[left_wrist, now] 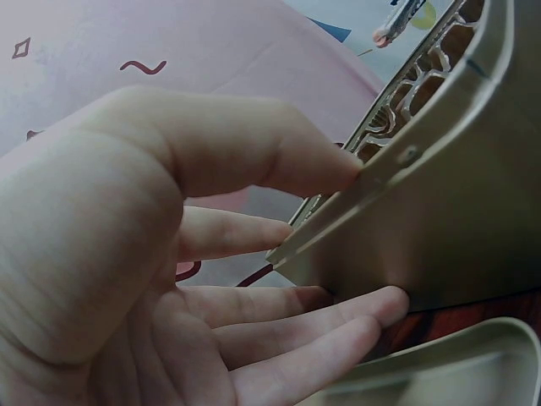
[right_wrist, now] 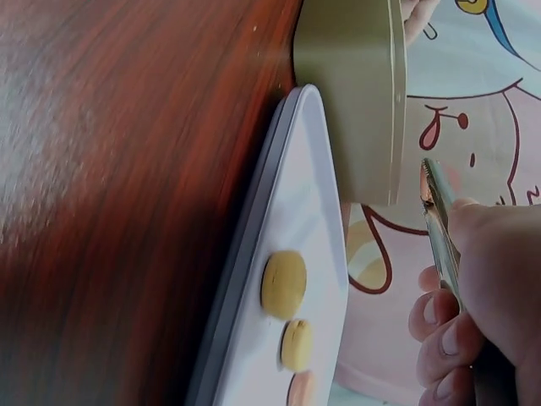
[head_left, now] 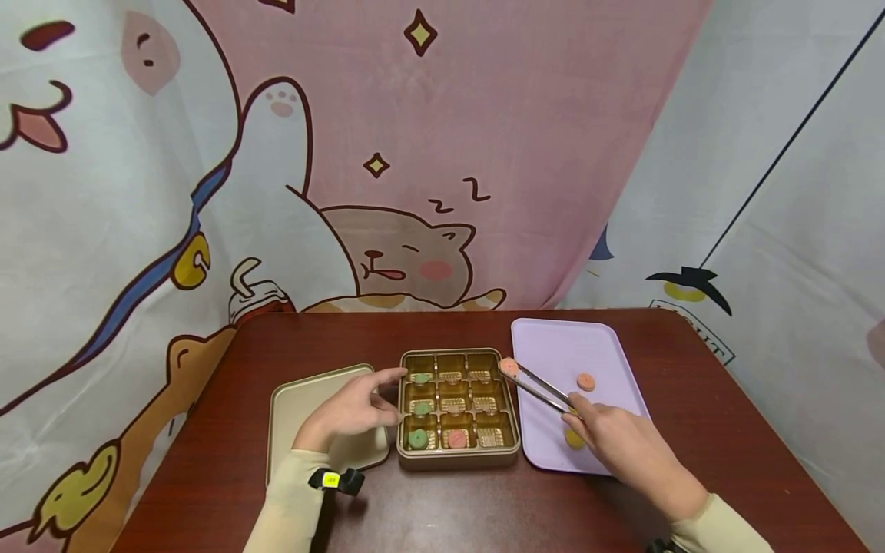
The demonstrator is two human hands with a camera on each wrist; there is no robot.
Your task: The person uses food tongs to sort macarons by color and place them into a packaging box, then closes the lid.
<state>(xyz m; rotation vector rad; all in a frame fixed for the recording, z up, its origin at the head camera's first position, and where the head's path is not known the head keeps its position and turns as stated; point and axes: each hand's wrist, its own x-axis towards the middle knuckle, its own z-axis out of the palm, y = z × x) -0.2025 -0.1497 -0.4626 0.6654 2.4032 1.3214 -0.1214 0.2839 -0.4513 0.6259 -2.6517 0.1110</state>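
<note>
A square gold tin (head_left: 458, 462) with a gold divided insert stands mid-table. Three green round pieces (head_left: 418, 438) fill its left column, and a pink round piece (head_left: 457, 438) lies in the front middle compartment. My left hand (head_left: 356, 405) touches the tin's left side with fingertips and thumb, fingers mostly straight. In my right hand (head_left: 622, 442) I grip metal tongs (head_left: 542, 390). Their tips pinch another pink round piece (head_left: 508, 366) above the tin's right rim, near the back right compartment. The tongs' far end is hidden by my hand.
Right of the tin lies a lilac tray (head_left: 563, 342) bearing a pink piece (head_left: 585, 382) and yellow pieces (right_wrist: 284, 284). A cream lid (head_left: 293, 411) rests on the table at left, partly under my left forearm. A printed curtain hangs behind.
</note>
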